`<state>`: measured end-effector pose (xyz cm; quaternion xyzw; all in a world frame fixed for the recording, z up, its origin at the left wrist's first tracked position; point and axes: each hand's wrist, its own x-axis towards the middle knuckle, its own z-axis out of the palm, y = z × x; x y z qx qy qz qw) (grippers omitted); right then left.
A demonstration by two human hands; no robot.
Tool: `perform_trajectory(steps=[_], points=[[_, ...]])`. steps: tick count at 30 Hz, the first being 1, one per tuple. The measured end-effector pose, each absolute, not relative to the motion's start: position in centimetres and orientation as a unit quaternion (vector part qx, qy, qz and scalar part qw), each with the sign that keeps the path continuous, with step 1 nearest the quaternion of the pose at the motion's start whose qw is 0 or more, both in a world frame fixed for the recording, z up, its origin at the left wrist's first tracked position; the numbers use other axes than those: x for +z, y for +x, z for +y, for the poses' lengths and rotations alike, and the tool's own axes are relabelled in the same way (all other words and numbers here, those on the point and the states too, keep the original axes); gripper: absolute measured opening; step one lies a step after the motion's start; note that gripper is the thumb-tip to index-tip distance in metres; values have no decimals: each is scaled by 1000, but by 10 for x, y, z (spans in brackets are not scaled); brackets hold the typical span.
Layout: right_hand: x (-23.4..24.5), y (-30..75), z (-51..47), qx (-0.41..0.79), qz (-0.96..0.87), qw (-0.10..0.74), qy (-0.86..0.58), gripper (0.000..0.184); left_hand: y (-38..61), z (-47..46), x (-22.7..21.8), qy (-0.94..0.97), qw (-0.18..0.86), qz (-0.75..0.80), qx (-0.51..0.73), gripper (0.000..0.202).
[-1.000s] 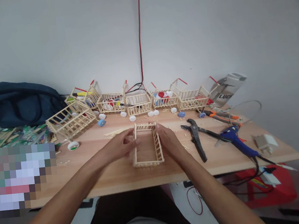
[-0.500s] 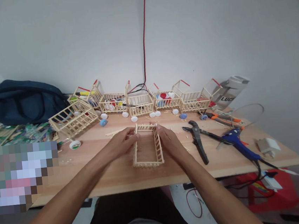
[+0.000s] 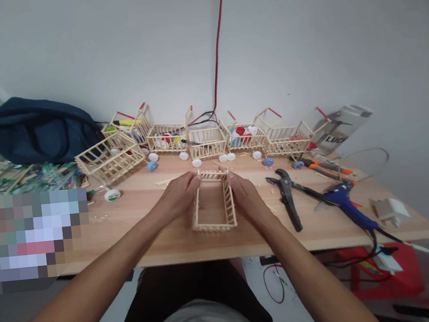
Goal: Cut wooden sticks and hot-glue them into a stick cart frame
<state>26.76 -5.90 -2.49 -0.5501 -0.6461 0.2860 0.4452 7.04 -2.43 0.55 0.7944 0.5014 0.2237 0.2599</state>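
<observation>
Pale rectangular wooden-stick frame (image 3: 216, 227): at the wooden surface (image 3: 223, 249), left of the blue glue gun (image 3: 350, 206). Left hand (image 3: 181, 192) and right hand (image 3: 245, 192) grip opposite sides near its far corners, presumably for even support.

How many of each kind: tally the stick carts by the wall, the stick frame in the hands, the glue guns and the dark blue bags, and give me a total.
Stick carts: 6
Stick frame: 1
Glue gun: 1
Dark blue bag: 1
Total: 9
</observation>
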Motion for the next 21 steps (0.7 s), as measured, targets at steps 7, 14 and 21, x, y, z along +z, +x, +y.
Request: perform_trajectory(steps=[7, 14, 21], points=[[-32, 271, -56, 318, -627, 453, -548, 56, 71, -24, 1, 778, 275, 502, 258, 35], [-38, 284, -55, 337, -529, 550, -551, 64, 58, -26, 6, 772, 237, 503, 308, 43], [-31, 283, -59, 293, -509, 580, -565, 57, 10, -1, 6, 782, 125, 527, 306, 27]])
